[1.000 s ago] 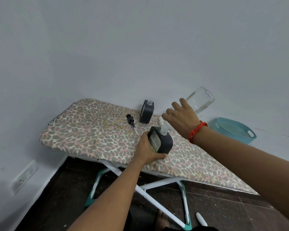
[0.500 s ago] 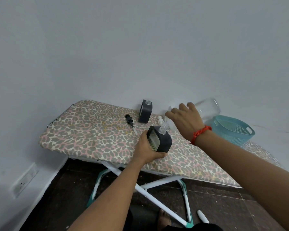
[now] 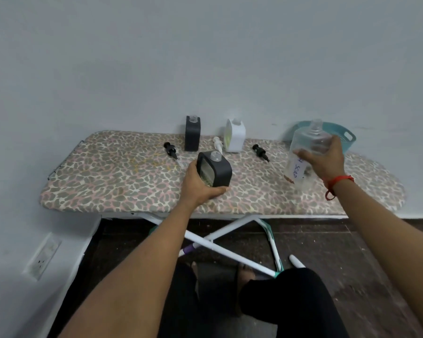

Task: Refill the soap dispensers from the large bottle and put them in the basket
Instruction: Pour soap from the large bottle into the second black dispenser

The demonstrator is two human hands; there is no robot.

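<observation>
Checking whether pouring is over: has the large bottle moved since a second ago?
Yes. The large bottle has swung right, away from the nearer dark dispenser, to just in front of the basket.

I have swung the large bottle (image 3: 305, 147) away from the black dispenser (image 3: 216, 175). A second ago my right hand (image 3: 325, 163) held it tipped, mouth down at the dispenser's open neck. It now stands nearly upright, mouth up, well to the right and in front of the basket (image 3: 349, 139). My view has turned square to the board (image 3: 108, 181), so a white dispenser (image 3: 236, 139) and a second black pump (image 3: 260, 152) now show.
</observation>
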